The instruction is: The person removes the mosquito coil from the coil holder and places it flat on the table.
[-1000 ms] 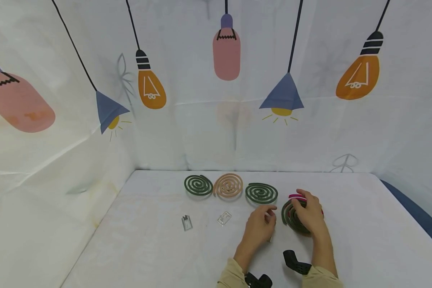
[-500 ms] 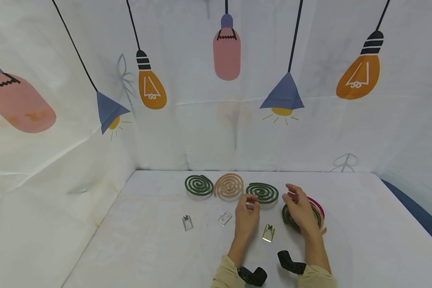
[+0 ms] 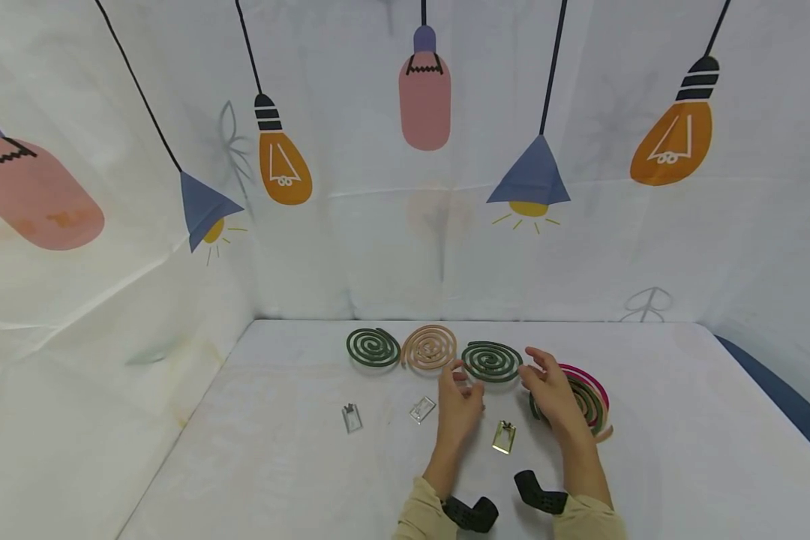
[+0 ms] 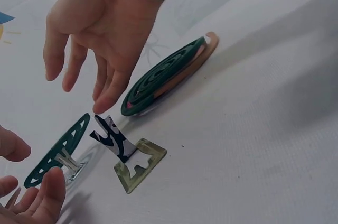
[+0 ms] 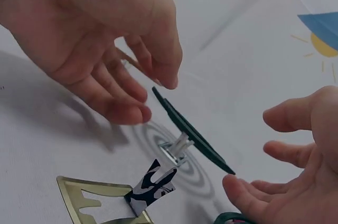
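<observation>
A green mosquito coil (image 3: 491,362) sits raised and level; the right wrist view shows a small metal stand (image 5: 179,147) under its middle. My left hand (image 3: 459,405) is at the coil's near left, fingers loosely bent and holding nothing. On its right side is my right hand (image 3: 551,390), fingers spread and also bare. Both hands look apart from the coil or just beside its rim. Between the wrists lies a gold-coloured coil stand (image 3: 504,437) with its forked prong bent up. A stack of green, pink and tan coils (image 3: 592,401) is partly hidden behind my right hand.
To the left, another green coil (image 3: 373,347) and a tan coil (image 3: 429,346) stand in a row at the back. Two silver metal stands, one farther left (image 3: 352,418) and one nearer (image 3: 421,409), lie flat on the white table (image 3: 277,465).
My left hand has moved left and away from the gold stand, uncovering it. My right hand has shifted left off the coil stack, towards the raised green coil.
</observation>
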Available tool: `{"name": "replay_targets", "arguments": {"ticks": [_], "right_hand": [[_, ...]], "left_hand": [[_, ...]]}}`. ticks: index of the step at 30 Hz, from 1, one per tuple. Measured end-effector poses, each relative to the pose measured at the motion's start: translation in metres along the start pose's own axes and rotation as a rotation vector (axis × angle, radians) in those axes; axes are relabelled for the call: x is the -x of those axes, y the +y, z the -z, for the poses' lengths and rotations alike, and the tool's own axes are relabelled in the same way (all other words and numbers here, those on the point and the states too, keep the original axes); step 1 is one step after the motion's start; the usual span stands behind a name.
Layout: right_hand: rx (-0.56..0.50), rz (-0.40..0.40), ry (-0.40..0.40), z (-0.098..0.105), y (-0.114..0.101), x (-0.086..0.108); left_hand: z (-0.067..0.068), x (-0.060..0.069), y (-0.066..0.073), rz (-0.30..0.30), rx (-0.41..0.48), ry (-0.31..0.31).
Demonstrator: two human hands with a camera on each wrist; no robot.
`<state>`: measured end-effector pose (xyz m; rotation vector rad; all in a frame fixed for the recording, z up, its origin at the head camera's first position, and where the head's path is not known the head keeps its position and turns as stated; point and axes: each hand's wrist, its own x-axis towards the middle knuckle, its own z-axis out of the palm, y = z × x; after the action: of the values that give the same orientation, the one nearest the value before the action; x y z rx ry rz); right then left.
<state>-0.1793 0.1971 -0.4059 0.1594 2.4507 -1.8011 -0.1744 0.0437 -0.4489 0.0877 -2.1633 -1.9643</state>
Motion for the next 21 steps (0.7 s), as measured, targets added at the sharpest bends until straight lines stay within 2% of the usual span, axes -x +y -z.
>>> {"name": "replay_targets", "arguments": {"ticks": [4,7,14,17,21], "right_hand": [[-0.052,-0.033,-0.023,-0.0005,0.0021,-0.0009],[-0.098,-0.044,-0.040,-0.0006,0.0036,-0.0010],[-0.202,-0.043,-0.079,-0.0023,0.0047,-0.0016],[-0.258,-0.049,-0.095,-0.0041,0.0060,-0.0026],[-0.351,-0.045,-0.095,-0.0080,0.0091,-0.0050]], "left_hand": [[0.0029,-0.0018,0.0013,0.097,0.071,-0.082],[0.0034,-0.0036,0.0017,0.152,0.139,-0.118],[0.0044,-0.0069,0.0017,0.331,0.475,-0.150],[0.0067,-0.0073,0.0023,0.384,0.545,-0.164],[0.0092,-0.0062,0.0041,0.422,0.606,-0.174]]}}
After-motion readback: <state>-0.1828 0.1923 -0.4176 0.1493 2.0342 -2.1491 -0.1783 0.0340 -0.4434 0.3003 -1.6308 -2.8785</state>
